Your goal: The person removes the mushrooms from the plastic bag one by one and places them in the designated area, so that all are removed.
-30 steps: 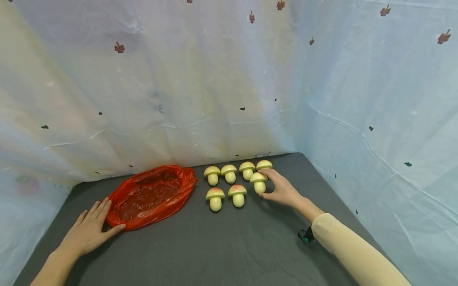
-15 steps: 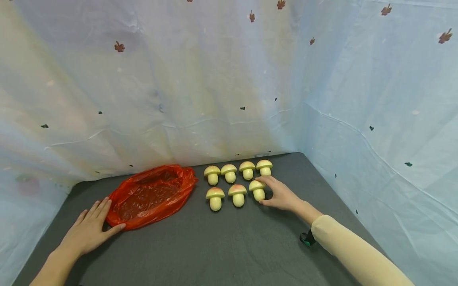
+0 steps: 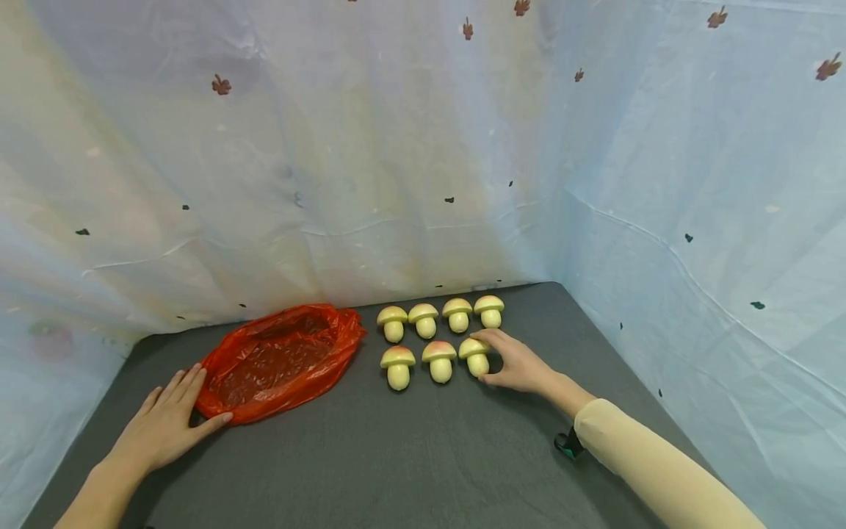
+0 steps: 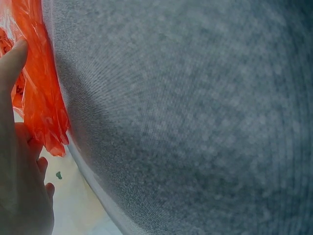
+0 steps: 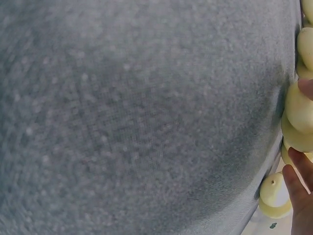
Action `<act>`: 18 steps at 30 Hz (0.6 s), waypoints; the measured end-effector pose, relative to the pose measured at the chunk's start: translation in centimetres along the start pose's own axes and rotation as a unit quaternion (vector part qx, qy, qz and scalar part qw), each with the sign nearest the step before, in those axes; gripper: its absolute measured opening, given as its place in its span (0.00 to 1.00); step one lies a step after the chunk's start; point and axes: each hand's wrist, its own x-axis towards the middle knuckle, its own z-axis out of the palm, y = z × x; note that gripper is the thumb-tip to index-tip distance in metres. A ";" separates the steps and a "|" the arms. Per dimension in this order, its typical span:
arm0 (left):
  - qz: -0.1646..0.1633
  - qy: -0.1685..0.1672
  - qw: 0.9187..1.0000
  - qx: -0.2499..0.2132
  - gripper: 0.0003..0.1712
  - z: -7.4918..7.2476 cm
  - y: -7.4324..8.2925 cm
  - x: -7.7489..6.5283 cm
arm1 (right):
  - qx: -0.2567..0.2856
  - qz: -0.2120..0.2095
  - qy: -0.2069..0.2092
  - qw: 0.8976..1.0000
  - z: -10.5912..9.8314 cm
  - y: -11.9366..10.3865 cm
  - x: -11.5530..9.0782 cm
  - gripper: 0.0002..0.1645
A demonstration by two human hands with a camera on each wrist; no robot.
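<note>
My right hand (image 3: 518, 362) holds a toy mushroom (image 3: 474, 357) between thumb and fingers, at the right end of the front row. The mushroom is pale yellow, its stem toward me. Two more mushrooms, one (image 3: 439, 361) close by and one (image 3: 397, 367) farther left, lie in the same row. My left hand (image 3: 161, 426) rests with spread, straight fingers at the left edge of a red plastic bag (image 3: 284, 400), whose mouth gapes upward. In the left wrist view the thumb lies against the bag (image 4: 41, 83). The right wrist view shows the held mushroom (image 5: 299, 110) at its right edge.
Several more mushrooms form a back row, from one (image 3: 393, 324) near the bag to one (image 3: 489, 311) at the right. The dark grey table (image 3: 370, 455) ends against a pale patterned curtain (image 3: 396, 184) behind and at both sides.
My right hand has brought its mushroom down and toward me, from just in front of the back row to the right end of the front row. The left hand and bag stay put.
</note>
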 end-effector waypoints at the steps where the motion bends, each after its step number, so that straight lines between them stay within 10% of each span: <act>1: 0.000 0.000 1.000 0.000 0.66 0.0 0.0 0.0 | -0.002 -0.003 0.002 1.000 0.0 0.0 0.0 0.47; 18: -0.002 -0.001 1.000 -0.003 0.66 -0.2 0.1 -0.2 | 0.002 -0.011 0.012 1.000 0.2 0.1 0.0 0.51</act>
